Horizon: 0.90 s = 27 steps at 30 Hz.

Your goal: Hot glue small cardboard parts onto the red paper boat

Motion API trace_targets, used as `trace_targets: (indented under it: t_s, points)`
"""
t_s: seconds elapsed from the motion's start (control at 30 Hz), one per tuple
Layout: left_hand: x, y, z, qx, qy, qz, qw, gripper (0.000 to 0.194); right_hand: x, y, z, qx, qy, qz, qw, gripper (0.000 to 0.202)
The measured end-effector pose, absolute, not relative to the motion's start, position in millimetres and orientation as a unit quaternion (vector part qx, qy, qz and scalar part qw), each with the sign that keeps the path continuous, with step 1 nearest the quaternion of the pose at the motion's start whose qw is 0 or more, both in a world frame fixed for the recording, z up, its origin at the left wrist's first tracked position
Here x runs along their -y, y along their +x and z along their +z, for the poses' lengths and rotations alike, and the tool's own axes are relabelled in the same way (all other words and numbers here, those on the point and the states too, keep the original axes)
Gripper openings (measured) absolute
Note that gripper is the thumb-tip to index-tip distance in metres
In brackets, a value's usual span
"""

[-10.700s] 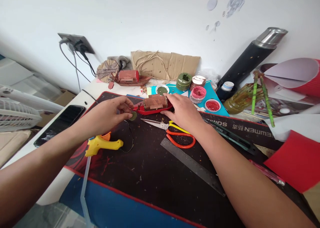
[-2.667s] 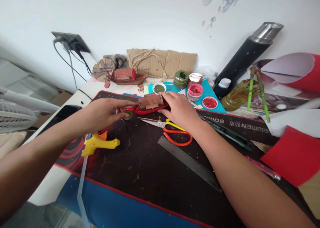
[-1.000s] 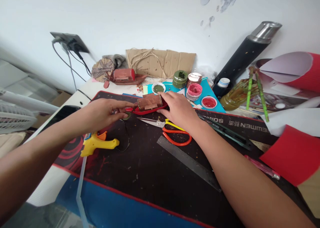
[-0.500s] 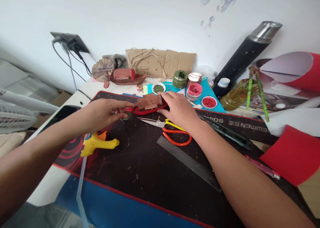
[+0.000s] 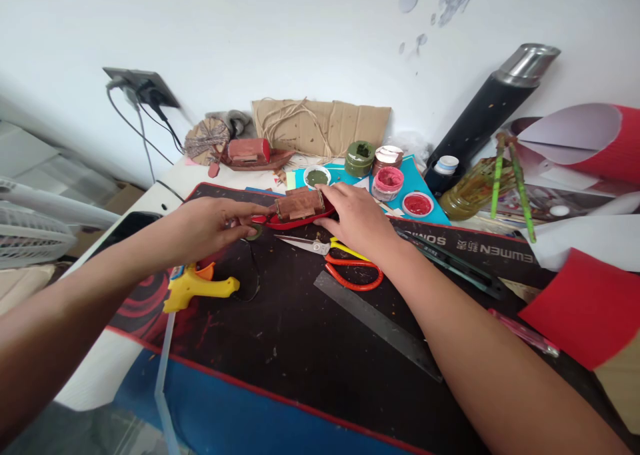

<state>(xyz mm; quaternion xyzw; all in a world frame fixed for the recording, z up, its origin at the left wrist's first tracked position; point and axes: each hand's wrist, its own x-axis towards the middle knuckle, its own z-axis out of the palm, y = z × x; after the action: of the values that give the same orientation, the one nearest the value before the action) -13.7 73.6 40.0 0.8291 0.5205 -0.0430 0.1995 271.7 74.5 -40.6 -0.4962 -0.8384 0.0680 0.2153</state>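
A small model boat (image 5: 300, 206) with a red hull and a brown cabin sits at the back of the dark desk mat. My right hand (image 5: 355, 218) grips its right end, thumb in front and fingers behind. At the left tip my left hand (image 5: 215, 225) has its fingers closed round the end of the hull. Under those left fingertips shows a small greenish round thing (image 5: 255, 232), partly hidden. Scissors (image 5: 340, 258) with red and yellow handles lie just in front of the boat, under my right wrist. A yellow glue gun (image 5: 200, 288) rests below my left hand.
A metal ruler (image 5: 377, 325) and a dark green cutter (image 5: 455, 265) lie on the mat (image 5: 280, 362). Behind stand open paint jars (image 5: 387, 183), a second model boat (image 5: 250, 154) and cardboard (image 5: 345, 125). A black thermos (image 5: 490, 108) leans on the wall at right.
Both hands stay on the model boat in nearly the same pose. The view has shifted very slightly; nothing was taken up or let go.
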Motion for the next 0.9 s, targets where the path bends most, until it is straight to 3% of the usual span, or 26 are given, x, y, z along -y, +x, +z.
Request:
trace_targets:
  t_s: [0.9]
  points:
    - [-75.2,-17.7,33.3,-0.505,0.84,-0.016,0.197,0.06,-73.9,271.8,-39.2,0.837,-0.499,0.077,0.213,0.061]
